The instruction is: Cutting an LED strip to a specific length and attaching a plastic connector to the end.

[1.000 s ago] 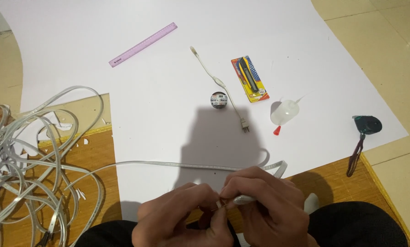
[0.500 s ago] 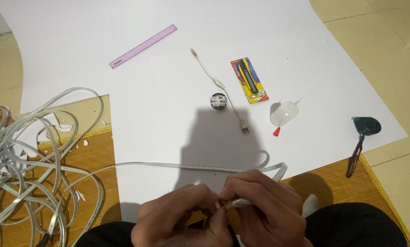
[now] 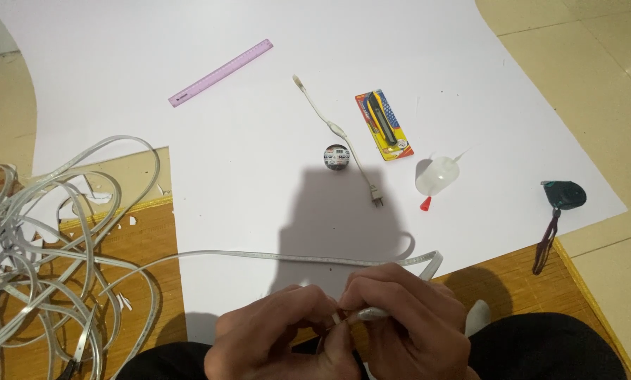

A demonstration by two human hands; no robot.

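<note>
**Both hands pinched on the end of the white flat strip**

So both hands were bunched together right at the bottom of the view, close to the person's lap. The left hand [image 3: 280, 334] was curled with its fingertips pressed onto the end of the flat white strip [image 3: 273, 257], and the right hand [image 3: 407, 317] was pinching the same end from the other side, thumb and fingers closed over it. Something small and pale showed between the fingertips, but it was too hidden to tell what.

How far along? My guess is early-to-middle. The strip end was in hand and being worked, but nothing looked joined to it yet. The short white cable with a plug [image 3: 344, 137] lay untouched well ahead of the hands, and so did the black tape roll [image 3: 336, 155] just beside it. The packaged utility knife [image 3: 384, 124] was ahead and a bit to the right of the right hand, and it appeared to be in its card. The clear glue bottle with the red tip [image 3: 435, 177] lay on its side near it.

The strip itself looked thin, flat and translucent white. It ran from the hands out to the left, plus a short loop just ahead of the right hand, and ended in a big messy tangle [image 3: 34, 281] far left of the left hand. A purple ruler [image 3: 220, 72] sat far ahead on the white sheet [image 3: 153, 42].
</note>
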